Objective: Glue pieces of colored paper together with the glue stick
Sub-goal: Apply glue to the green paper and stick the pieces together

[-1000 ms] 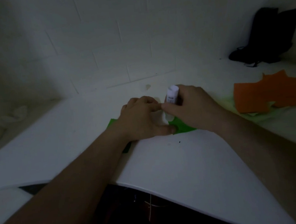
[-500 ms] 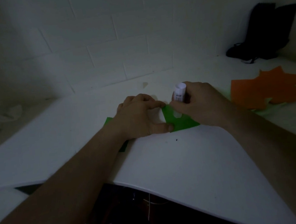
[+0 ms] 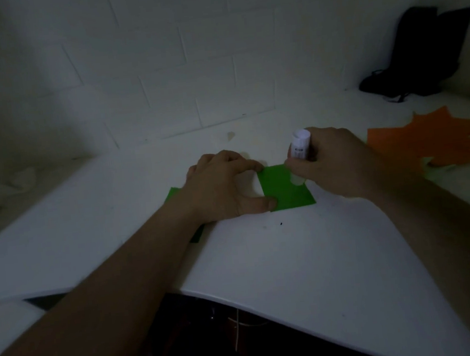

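Wide bare stretch of white table (image 3: 307,257) on the near side of the grip, its curved front edge running below the forearms, and more bare surface far out to the left, where something pale and crumpled (image 3: 23,179) sits against the wall. The green paper (image 3: 282,190) lies flat on the table, its left part hidden under the left hand (image 3: 223,190), a dark green corner poking out beneath that wrist. That hand rests on the sheet, fingers curved down with tips and thumb pressing it to the table, a white gap showing between thumb and forefinger. Just right of it, the right hand (image 3: 333,162) is clenched round the glue stick (image 3: 300,150), fingers wrapped about the white barrel, thumb across the front. The stick stands nearly upright, tilted a touch to the right at the top, its lower end down on the green sheet near the far right corner. Right of the grip, close by the wrist, a heap of orange paper (image 3: 425,142) lies on the table. Beyond it, in the far corner, a black bag (image 3: 417,57) leans on the wall
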Demonstrator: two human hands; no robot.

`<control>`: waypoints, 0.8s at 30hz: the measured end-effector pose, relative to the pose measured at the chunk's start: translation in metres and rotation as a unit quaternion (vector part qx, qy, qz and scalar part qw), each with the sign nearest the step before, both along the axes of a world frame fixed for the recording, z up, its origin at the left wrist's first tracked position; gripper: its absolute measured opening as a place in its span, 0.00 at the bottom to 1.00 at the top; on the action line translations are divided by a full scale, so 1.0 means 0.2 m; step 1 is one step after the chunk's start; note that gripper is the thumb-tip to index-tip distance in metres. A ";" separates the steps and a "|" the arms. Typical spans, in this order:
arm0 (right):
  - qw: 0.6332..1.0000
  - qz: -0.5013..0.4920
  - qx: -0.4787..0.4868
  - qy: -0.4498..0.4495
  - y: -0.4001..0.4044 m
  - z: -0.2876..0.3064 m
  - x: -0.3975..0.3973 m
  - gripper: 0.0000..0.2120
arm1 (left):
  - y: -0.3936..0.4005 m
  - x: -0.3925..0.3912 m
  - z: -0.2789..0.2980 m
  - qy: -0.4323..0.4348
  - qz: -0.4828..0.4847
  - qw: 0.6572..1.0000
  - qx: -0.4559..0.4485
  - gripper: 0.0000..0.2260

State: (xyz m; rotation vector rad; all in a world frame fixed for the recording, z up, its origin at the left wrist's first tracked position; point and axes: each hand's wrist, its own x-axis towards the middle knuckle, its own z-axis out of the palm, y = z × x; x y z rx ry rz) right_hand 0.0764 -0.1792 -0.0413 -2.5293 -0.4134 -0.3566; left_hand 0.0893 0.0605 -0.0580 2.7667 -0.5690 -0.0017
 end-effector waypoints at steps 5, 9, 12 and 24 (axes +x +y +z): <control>1.000 0.010 -0.021 -0.008 -0.01 0.02 -0.01 0.06 | 0.00 0.00 0.00 -0.008 0.000 1.000 -0.005 0.45; 0.998 0.020 -0.031 -0.054 -0.03 0.02 -0.01 0.08 | 0.00 0.00 0.00 -0.001 0.003 1.000 -0.015 0.44; 0.996 0.006 0.000 -0.084 -0.03 0.05 0.00 0.08 | 0.00 -0.01 0.00 0.005 0.005 1.000 -0.030 0.43; 0.999 0.027 0.045 0.006 0.13 -0.01 -0.04 0.09 | 0.00 -0.01 0.01 -0.001 0.010 1.000 0.001 0.38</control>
